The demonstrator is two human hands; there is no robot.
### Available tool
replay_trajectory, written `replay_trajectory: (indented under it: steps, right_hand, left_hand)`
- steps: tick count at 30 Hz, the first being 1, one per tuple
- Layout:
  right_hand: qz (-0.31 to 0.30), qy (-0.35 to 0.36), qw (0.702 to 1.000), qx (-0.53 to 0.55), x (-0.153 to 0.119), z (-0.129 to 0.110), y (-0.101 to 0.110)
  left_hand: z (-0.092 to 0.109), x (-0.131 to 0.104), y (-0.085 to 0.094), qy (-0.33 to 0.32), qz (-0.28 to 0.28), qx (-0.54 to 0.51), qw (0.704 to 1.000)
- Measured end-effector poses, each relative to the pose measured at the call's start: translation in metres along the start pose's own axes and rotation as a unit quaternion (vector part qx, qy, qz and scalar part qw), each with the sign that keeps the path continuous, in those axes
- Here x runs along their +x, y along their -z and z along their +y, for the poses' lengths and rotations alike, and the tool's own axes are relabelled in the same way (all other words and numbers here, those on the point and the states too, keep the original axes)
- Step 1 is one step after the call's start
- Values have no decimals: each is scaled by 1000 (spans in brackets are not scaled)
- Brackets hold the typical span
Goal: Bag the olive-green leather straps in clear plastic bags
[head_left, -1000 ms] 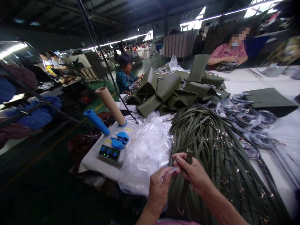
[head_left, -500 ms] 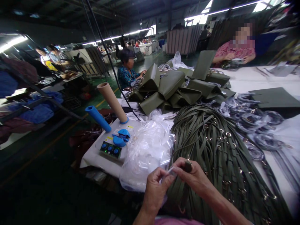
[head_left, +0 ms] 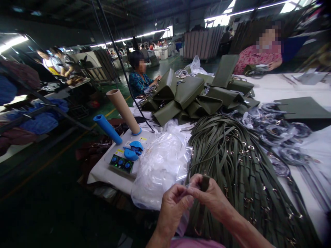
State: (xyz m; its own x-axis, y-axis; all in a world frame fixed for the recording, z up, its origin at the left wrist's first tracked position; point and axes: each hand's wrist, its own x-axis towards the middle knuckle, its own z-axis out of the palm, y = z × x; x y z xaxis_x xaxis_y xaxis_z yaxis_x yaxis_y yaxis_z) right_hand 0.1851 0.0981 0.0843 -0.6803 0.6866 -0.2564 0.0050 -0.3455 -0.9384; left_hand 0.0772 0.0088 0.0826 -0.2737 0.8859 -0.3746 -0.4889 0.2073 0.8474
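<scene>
My left hand (head_left: pixel 172 208) is closed in a pinch on a small clear plastic bag (head_left: pixel 184 222), which hangs down below the fingers. Close against it, fingertips almost meeting, my right hand (head_left: pixel 213 198) pinches the bag's edge too. A dark green strap (head_left: pixel 205 183) with a metal clip is also held in the right hand, its end showing between the fingers. Under and beyond the right hand spreads a thick heap of green straps (head_left: pixel 219 148) with gold-coloured hardware. Left of it lies a pile of clear plastic bags (head_left: pixel 162 165).
Green handbags (head_left: pixel 190 90) are piled at the table's far side. A machine with blue knobs (head_left: pixel 121 164), a cardboard tube (head_left: pixel 124 112) and a blue tube (head_left: pixel 108 129) stands at left. Plastic-wrapped coiled straps (head_left: pixel 294 155) lie right. Co-workers sit across the table.
My fingers have shifted slightly along the plastic bag's edge. The strap in my right hand has turned, and more of it shows. The bag now hangs more visibly below my left hand.
</scene>
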Motion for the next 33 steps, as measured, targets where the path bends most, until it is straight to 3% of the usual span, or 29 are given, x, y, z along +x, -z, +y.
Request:
replay_trajectory:
  steps: [4, 8, 11, 13, 16, 18, 22, 31, 33]
  right_hand:
    - [-21, -25, 999, -44, -2, -3, 4]
    - [-80, 37, 968, -235, -1, -20, 22]
    - [-78, 49, 905, -416, 4, -50, 38]
    - [-83, 60, 872, -480, 6, -79, 46]
    - [-120, 106, 852, -499, 7, -120, 47]
    - [-178, 131, 842, -493, 7, -135, 42]
    - [-298, 138, 816, -476, 5, -129, 29]
    - [-308, 191, 774, -520, 12, -94, 20]
    - [-301, 207, 765, -531, 7, -89, 15]
  left_hand:
    - [-3, -2, 6, -18, 44, 61, 997]
    - [-1, -6, 18, -48, 73, 193, 977]
    - [4, -12, 26, -85, 78, 262, 958]
    - [7, -15, 29, -124, 68, 298, 944]
    - [12, -20, 33, -213, 58, 362, 906]
    - [16, -23, 36, -273, 59, 399, 873]
    - [19, -27, 41, -340, 44, 442, 829]
    - [19, -26, 40, -360, 1, 485, 797]
    - [17, -25, 32, -355, 28, 479, 802]
